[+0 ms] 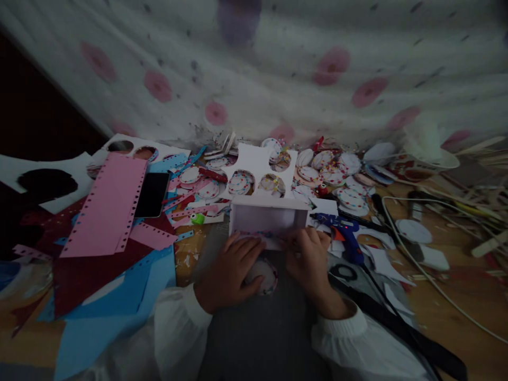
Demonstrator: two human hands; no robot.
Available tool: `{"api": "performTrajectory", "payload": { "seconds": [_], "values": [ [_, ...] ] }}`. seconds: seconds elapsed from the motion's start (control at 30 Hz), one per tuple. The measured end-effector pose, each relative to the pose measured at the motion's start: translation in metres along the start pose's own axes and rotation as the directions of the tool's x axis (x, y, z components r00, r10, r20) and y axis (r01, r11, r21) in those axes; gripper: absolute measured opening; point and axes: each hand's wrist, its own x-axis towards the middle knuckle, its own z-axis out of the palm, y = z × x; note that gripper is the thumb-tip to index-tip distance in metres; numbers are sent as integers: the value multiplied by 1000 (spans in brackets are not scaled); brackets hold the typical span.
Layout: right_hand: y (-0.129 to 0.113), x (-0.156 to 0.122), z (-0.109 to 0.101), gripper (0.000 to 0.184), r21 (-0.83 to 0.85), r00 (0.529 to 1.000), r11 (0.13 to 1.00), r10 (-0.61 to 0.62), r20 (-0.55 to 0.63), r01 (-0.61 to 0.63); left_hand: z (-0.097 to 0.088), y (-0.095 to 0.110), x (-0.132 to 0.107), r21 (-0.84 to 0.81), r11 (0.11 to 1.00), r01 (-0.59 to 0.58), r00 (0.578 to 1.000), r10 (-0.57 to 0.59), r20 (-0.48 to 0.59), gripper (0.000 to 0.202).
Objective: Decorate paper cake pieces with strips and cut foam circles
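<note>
A white open paper box (270, 217) stands on a grey mat (262, 323) in front of me. My left hand (230, 272) lies on the mat, fingers pressing flat on the box's front flap, with a round patterned paper disc (264, 275) under its thumb side. My right hand (309, 259) is curled, its fingertips pinching along the decorated front edge of the box. Both sleeves are white.
A blue glue gun (343, 233) lies right of the box, its white cable (420, 264) trailing over the wooden floor. Pink perforated paper (107, 203), a black phone (152, 194), blue and red sheets lie left. Several patterned discs (325, 164) and a cut-out sheet (257, 169) sit behind. Sticks lie at far right.
</note>
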Motion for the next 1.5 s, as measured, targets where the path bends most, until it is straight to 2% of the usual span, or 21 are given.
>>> {"api": "performTrajectory", "payload": {
  "seconds": [0.13, 0.23, 0.33, 0.53, 0.67, 0.77, 0.83, 0.93, 1.07, 1.13, 1.27, 1.5],
  "values": [
    [6, -2, -2, 18, 119, 989, 992, 66, -130, -51, -1, -1, -1, -15, 1000, 1, 1000, -1, -2, 59],
    [10, -4, -6, 26, 309, 953, 936, 236, -191, -169, -2, -1, -1, -21, 1000, -1, 1000, 1, -1, 60],
    [11, -5, -9, 28, 445, 917, 857, 363, -163, -260, -5, -1, 1, -16, 1000, 6, 1000, -6, -2, 60],
    [8, -5, -10, 30, 521, 906, 816, 388, -170, -251, -14, 0, 12, -41, 999, 36, 999, -37, -13, 57],
    [7, -4, -11, 31, 646, 874, 713, 464, -146, -271, -21, -1, 21, -61, 996, 66, 996, -69, -49, 48],
    [10, -2, -12, 32, 673, 864, 686, 485, -137, -278, -23, -1, 24, -67, 997, 44, 996, -49, -78, 45],
    [12, -2, -12, 32, 620, 874, 732, 463, -148, -283, -23, -1, 23, -63, 998, 7, 997, -12, -71, 46],
    [15, -2, -11, 29, 426, 919, 866, 359, -164, -262, -20, 1, 18, -61, 998, -15, 997, 11, -73, 49],
    [14, -3, -10, 22, 171, 980, 980, 130, -153, -103, -8, 2, 9, -72, 996, -62, 989, 51, -139, 41],
    [12, -3, -10, 19, 96, 993, 995, 49, -107, -39, -1, 2, 5, -73, 994, -87, 982, 73, -175, 40],
    [6, -2, -11, 19, 83, 1000, 996, -22, -21, 23, 5, 0, 3, -82, 993, -89, 977, 71, -202, 43],
    [4, -2, -7, 19, 41, 1000, 999, -10, 27, 9, 5, 0, 4, -97, 990, -100, 973, 77, -217, 43]
  ]
}}
